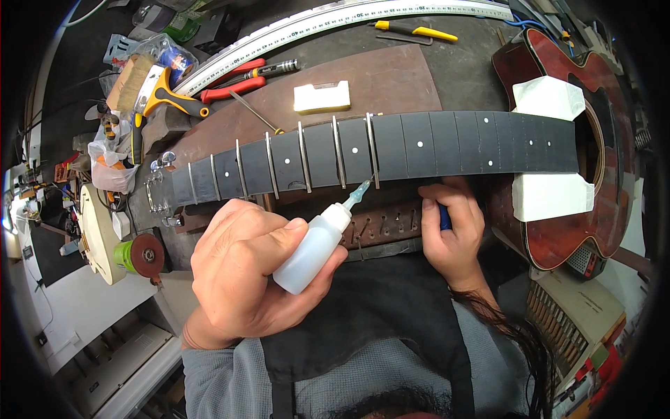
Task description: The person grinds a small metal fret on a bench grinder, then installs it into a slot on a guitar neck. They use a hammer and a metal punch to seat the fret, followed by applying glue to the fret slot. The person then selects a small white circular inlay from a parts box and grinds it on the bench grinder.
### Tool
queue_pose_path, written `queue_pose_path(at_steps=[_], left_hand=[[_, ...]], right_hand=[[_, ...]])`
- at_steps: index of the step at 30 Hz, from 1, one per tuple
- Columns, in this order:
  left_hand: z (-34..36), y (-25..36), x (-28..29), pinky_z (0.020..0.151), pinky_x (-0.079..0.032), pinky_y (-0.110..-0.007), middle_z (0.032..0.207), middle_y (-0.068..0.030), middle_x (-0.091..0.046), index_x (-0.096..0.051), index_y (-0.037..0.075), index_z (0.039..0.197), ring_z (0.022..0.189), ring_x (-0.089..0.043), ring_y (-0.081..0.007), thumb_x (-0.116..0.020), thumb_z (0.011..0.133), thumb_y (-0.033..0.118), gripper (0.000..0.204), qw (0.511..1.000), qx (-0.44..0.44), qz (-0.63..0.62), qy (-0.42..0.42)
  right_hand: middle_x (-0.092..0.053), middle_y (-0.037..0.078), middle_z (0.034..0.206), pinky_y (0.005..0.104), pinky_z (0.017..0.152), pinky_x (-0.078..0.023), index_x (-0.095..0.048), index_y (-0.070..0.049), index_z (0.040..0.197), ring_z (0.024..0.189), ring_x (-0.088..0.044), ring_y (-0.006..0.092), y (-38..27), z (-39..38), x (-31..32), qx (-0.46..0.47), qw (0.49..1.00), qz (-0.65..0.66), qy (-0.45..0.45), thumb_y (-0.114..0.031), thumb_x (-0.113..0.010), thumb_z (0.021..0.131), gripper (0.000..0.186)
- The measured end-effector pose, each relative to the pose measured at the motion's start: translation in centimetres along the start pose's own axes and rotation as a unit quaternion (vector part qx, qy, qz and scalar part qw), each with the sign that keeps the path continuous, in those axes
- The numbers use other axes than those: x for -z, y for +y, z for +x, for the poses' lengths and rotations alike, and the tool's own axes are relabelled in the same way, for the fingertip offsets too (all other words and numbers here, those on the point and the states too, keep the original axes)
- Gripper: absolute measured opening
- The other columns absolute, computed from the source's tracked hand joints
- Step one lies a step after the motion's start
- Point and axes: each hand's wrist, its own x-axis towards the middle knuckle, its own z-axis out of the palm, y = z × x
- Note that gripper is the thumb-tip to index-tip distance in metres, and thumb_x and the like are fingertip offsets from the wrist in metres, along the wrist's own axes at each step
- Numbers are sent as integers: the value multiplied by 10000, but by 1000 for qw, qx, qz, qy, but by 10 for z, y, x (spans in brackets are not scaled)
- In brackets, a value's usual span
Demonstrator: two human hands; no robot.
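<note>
A dark red acoustic guitar lies with its neck running left across the bench. Several metal frets sit in the left part of the black fretboard, their ends sticking out past its edges; toward the body only bare slots show. My left hand grips a translucent white squeeze bottle. Its teal nozzle points up at the near end of the rightmost fret. Just below the neck, my right hand is curled around a blue object, mostly hidden by the fingers.
White masking sheets cover the guitar top beside the fretboard. Behind the neck lie a cream block, red-handled pliers, a long steel ruler and a yellow cutter. A yellow-black brush lies at left.
</note>
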Motion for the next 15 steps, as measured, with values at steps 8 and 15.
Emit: queue_pose_path(at_steps=[8, 15], left_hand=[[-5, 3, 3, 646, -469, -389, 825, -156, -683, -640, -46, 1078, 678, -614, -230, -942, 786, 18, 425, 1000, 9, -25, -11], [-16, -4, 4, 734, -448, -406, 909, -128, -631, -587, -24, 1124, 750, -560, -204, -896, 918, 212, 440, 995, 30, -88, 43]], right_hand=[[-766, 128, 1041, 424, 753, -588, -766, -65, 1069, 869, -727, 332, -2, 1, 0, -10, 1000, 15, 3, 57, -747, 850, 251], [-764, 135, 1038, 421, 751, -590, -764, -61, 1069, 862, -729, 338, 1, -1, -1, -2, 1000, 3, 6, 59, -744, 853, 248]])
